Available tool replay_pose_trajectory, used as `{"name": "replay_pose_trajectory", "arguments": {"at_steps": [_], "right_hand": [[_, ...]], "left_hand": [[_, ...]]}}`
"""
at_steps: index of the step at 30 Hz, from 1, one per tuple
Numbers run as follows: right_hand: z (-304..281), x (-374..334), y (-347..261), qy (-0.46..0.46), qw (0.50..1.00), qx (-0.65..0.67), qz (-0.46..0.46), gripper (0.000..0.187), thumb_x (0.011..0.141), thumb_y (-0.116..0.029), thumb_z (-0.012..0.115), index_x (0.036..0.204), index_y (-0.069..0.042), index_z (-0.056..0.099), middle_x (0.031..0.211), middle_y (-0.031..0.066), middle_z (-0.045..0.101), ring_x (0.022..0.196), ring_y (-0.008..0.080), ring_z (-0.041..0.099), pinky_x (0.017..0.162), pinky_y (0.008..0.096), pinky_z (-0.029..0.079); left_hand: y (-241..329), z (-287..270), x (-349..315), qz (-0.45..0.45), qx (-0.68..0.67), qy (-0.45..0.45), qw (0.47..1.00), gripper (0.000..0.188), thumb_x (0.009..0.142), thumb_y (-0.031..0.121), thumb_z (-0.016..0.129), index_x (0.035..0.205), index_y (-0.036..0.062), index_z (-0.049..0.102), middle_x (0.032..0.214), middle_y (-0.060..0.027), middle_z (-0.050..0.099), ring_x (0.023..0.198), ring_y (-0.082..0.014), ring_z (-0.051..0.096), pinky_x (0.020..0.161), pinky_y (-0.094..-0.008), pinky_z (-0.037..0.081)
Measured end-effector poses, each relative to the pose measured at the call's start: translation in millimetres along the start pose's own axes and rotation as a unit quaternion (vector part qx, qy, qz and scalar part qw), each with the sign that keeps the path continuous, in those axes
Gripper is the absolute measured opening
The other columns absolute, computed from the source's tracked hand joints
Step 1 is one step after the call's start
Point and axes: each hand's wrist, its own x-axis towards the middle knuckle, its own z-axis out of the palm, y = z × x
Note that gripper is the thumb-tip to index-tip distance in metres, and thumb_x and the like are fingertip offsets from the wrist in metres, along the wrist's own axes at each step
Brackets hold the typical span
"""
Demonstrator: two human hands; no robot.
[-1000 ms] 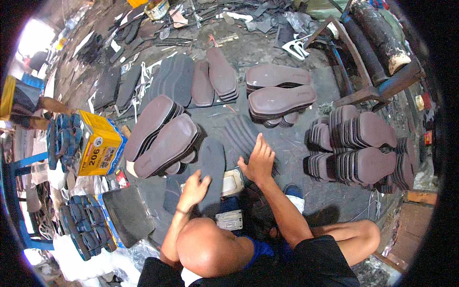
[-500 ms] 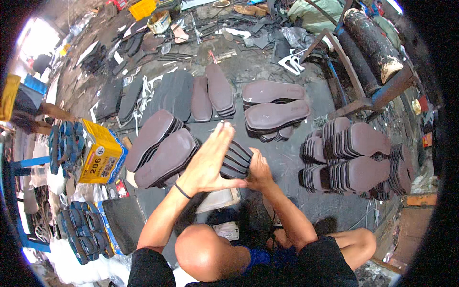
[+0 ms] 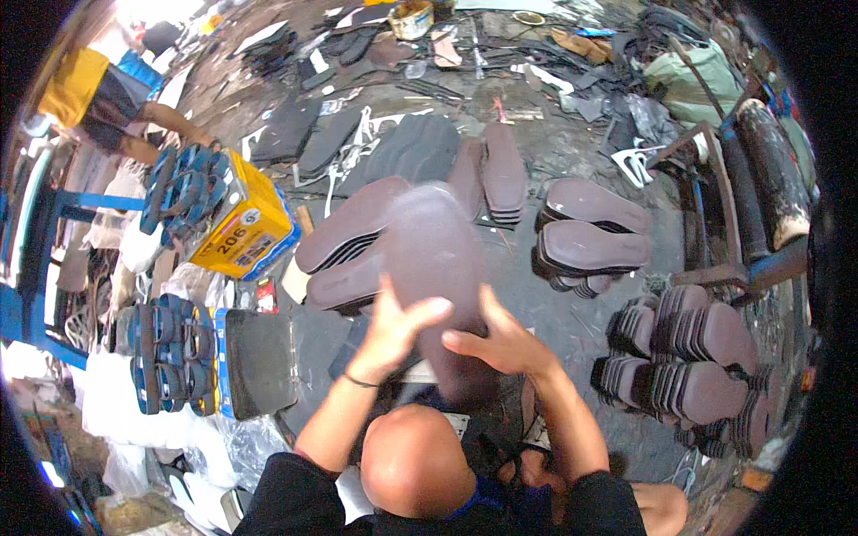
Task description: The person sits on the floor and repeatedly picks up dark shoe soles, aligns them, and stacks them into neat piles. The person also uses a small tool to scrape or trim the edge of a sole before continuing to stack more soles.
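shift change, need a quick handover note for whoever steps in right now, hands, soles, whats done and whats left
Left hand and right hand together hold one brown sole lifted in front of the person; it is motion-blurred.
Stacks of brown soles lie just ahead on the left, two more piles ahead on the right, upright rows at far right.
Yellow box at left with blue sandals on top.
Done: many soles already piled.
Left: the held sole is not yet set down.

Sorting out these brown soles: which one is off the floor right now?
The blurred brown sole between the left hand and right hand; all others lie in stacks.
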Motion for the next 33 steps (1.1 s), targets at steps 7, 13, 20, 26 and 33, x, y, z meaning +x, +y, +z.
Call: {"name": "replay_pose_trajectory", "arguments": {"at_steps": [7,13,20,26,33], "right_hand": [[-2,82,34,0.145,0.984,0.041,0.091,0.063,0.103,-0.049,0.053,0.143,-0.001,0.048,0.129,0.0125,0.061,0.113,0.0223,0.060,0.095,0.0344,0.047],[-66,126,75,0.315,0.926,-0.199,0.055,0.049,0.096,-0.031,0.065,0.129,0.005,0.055,0.120,0.0213,0.063,0.107,0.0306,0.065,0.094,0.0404,0.051],[-76,134,87,0.377,0.902,-0.210,-0.022,0.037,0.097,-0.018,0.064,0.128,-0.001,0.056,0.120,0.0185,0.062,0.107,0.0271,0.066,0.090,0.0378,0.053],[-28,62,167,0.399,0.906,-0.132,0.057,0.036,0.098,-0.018,0.064,0.126,0.001,0.055,0.117,0.0138,0.062,0.106,0.0233,0.061,0.092,0.0337,0.050],[3,-23,169,0.411,0.888,-0.123,0.165,0.044,0.093,-0.018,0.068,0.130,0.002,0.054,0.114,0.0163,0.064,0.101,0.0253,0.064,0.091,0.0373,0.052]], "left_hand": [[41,-143,27,-0.085,-0.024,0.222,0.971,0.065,0.085,0.042,0.073,0.130,-0.0020,0.056,0.121,-0.0135,0.065,0.111,-0.0256,0.062,0.094,-0.0392,0.051],[20,-175,26,-0.037,0.155,0.236,0.959,0.076,0.085,0.035,0.078,0.142,-0.0059,0.047,0.131,-0.0162,0.060,0.121,-0.0250,0.056,0.107,-0.0357,0.040],[89,-161,108,0.251,0.529,0.200,0.785,0.084,0.084,0.042,0.079,0.144,-0.0060,0.044,0.136,-0.0243,0.057,0.131,-0.0357,0.051,0.114,-0.0424,0.036],[74,-135,321,0.011,0.659,-0.026,0.751,0.119,0.071,0.072,0.075,0.148,-0.0095,0.034,0.142,-0.0318,0.052,0.132,-0.0390,0.053,0.112,-0.0420,0.041],[-26,-129,398,-0.226,0.772,-0.024,0.594,0.162,0.043,0.090,0.076,0.153,-0.0133,0.017,0.157,-0.0320,0.029,0.146,-0.0410,0.035,0.120,-0.0430,0.031]]}}
